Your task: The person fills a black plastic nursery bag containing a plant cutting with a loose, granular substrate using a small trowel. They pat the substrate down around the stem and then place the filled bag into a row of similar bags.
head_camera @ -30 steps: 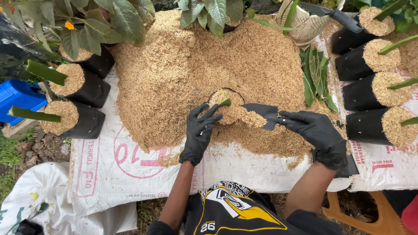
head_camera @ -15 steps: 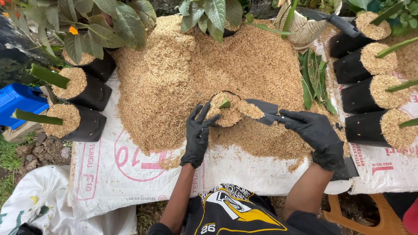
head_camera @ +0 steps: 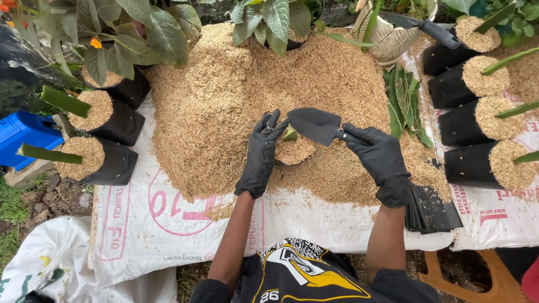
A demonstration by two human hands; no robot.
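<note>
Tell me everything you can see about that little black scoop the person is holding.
The small black trowel has a flat, pointed blade, seemingly plastic or painted metal, matt and empty, with no husks on it. The gloved right hand grips its handle, which is hidden in the fist. The blade is held roughly level, pointing left, just above the husk-filled black bag; its tip nearly meets the left hand.

Seven filled black bags (head_camera: pixel 115 120), one trowel (head_camera: pixel 315 124).

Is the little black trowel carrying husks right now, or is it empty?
Empty: the black trowel in the right hand shows a bare dark blade, held above the filled bag.
</note>
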